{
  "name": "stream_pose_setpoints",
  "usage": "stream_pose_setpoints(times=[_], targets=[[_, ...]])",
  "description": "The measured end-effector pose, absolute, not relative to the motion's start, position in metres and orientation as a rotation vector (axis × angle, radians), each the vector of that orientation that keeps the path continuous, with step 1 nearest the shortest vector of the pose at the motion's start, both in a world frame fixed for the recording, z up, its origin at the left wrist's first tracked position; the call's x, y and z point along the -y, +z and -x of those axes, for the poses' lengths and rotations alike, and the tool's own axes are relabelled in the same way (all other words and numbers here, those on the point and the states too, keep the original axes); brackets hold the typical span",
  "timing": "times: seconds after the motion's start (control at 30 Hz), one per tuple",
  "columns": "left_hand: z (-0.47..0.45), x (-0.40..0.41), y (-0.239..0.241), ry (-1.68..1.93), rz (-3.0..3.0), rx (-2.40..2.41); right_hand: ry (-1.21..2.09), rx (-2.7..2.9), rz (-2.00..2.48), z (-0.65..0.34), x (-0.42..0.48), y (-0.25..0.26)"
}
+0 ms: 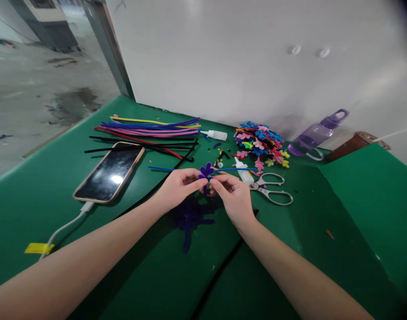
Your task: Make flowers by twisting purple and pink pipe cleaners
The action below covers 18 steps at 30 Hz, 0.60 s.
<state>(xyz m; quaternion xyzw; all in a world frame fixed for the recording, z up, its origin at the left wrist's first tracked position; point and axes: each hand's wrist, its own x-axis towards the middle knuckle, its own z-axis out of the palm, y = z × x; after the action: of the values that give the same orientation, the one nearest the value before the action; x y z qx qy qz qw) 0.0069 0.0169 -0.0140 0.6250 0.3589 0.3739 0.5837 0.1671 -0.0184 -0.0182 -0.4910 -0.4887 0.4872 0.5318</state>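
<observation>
Between my two hands, above the green table, is a small purple pipe-cleaner flower [207,170] with rounded loops. My left hand [183,186] pinches its left side with thumb and fingertips. From the other side my right hand [232,195] pinches it the same way. A blue pipe cleaner [235,169] runs across behind the fingers and sticks out on both sides; which fingers bear it is hidden. Below my hands, more purple pipe-cleaner pieces [190,218] lie on the table. Grey-handled scissors [272,189] and a small white glue bottle [243,171] lie right beside my right hand.
On the left lies a phone [110,173] with a white cable. Behind it are bundled pipe cleaners [156,129] and another glue bottle [217,134]. A pile of colourful pipe-cleaner flowers [259,142], a purple water bottle [315,133] and a brown drink cup [350,144] stand towards the wall.
</observation>
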Motion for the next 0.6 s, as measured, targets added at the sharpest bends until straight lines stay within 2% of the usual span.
stream_pose_setpoints(times=[0.6], targets=[[-0.0045,-0.0183,-0.0153,0.778,-1.554,-0.849,1.093,1.322,1.23,-0.1667,0.021,-0.0179]])
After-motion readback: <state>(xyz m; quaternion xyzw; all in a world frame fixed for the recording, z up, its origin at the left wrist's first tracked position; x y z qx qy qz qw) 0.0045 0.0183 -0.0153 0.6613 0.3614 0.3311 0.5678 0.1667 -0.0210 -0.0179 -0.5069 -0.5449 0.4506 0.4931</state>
